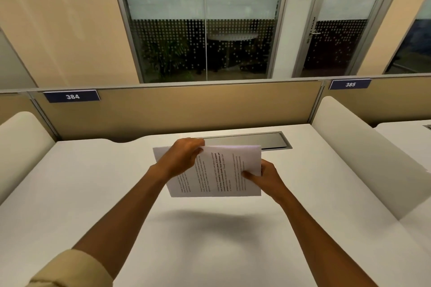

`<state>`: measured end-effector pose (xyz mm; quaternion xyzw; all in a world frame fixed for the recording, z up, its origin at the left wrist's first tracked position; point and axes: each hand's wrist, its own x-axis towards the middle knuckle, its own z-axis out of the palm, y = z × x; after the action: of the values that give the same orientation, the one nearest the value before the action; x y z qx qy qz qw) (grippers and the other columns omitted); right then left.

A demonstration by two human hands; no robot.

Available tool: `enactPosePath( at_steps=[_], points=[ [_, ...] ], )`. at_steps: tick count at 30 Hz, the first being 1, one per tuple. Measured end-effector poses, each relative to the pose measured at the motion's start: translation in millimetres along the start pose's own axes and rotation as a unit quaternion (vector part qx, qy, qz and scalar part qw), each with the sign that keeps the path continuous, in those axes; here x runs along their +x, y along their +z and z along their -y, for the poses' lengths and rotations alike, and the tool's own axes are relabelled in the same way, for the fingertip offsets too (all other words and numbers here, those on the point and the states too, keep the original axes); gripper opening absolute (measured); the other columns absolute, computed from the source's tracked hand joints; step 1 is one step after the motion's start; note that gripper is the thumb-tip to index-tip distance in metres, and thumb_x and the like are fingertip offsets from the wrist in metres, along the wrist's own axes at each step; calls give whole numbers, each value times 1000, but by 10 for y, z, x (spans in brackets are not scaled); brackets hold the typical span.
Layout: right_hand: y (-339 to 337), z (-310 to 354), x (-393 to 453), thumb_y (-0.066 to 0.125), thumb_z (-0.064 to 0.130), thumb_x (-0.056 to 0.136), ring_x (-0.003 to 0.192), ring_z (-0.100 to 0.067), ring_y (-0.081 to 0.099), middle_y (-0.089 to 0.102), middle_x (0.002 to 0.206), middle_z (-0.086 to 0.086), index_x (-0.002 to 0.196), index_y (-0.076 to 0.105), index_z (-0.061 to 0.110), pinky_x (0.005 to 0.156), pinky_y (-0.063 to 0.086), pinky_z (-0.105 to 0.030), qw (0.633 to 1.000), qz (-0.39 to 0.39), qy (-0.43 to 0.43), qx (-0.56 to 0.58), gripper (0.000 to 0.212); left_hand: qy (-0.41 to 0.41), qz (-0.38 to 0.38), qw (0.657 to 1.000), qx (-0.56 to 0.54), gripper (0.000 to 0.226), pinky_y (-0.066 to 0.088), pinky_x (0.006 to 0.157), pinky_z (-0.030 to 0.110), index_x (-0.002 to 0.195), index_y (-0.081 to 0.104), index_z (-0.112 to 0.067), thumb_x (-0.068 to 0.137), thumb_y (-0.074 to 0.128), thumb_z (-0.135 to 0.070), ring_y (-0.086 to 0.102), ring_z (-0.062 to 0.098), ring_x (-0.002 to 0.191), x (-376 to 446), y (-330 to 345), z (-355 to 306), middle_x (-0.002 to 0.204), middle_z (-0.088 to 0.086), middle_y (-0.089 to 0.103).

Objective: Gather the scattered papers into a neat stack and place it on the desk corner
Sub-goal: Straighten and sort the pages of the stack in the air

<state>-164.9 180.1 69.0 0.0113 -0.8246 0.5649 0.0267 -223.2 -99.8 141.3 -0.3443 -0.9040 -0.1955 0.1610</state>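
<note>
I have the papers [217,171] up in the air between both hands, clear of the white desk [93,193] — their shadow lies on the bare surface below and nearer to me. My left hand [180,157] comes over the far edge on the left side, fingers curled down and closed on the sheets there; my right hand [263,176] pinches the right side, thumb lying on the printed face and the fingers behind (I cannot see them). The sheets are not squared up: one white corner sticks out to the left past my left wrist, and the near edges do not line up. The long axis of the bundle runs left to right, and the lines of print run toward and away from me, so the text sits turned a quarter from how I would read it. The top face tilts toward me. Behind the papers, set flush into the desk by the partition [177,107], is a grey cable tray [247,140] with its lid shut — what it holds I cannot tell. A plate on the partition reads 384 [72,96].
</note>
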Motion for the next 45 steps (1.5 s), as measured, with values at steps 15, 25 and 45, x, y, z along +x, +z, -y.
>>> enactPosePath(
  at_steps=[15, 25, 45],
  points=[
    [-24, -24, -137, 70, 29, 84, 76, -20, 73, 74, 92, 5, 100, 64, 26, 58, 56, -22, 996, -16, 54, 73, 17, -230, -88, 965, -95, 37, 55, 62, 31, 77, 60, -15, 74, 78, -47, 65, 17, 63, -444, -28, 187, 74, 1, 71],
    [57, -233, -293, 70, 23, 86, 82, -26, 73, 74, 97, -6, 108, 64, 16, 72, 61, -40, 990, -9, 90, 105, 24, -404, -88, 775, -478, 17, 56, 89, 52, 106, 67, -8, 90, 65, -11, 67, 38, 103, -1145, 576, 156, 105, 14, 73],
    [348, -722, -577, 69, 18, 87, 101, -20, 67, 70, 105, 1, 109, 61, 30, 74, 56, -23, 980, -56, 142, 126, 26, -467, -145, 802, -344, 14, 53, 77, 30, 105, 66, -9, 93, 60, -7, 67, 27, 95, -1559, 1138, -175, 96, 3, 70]
  ],
)
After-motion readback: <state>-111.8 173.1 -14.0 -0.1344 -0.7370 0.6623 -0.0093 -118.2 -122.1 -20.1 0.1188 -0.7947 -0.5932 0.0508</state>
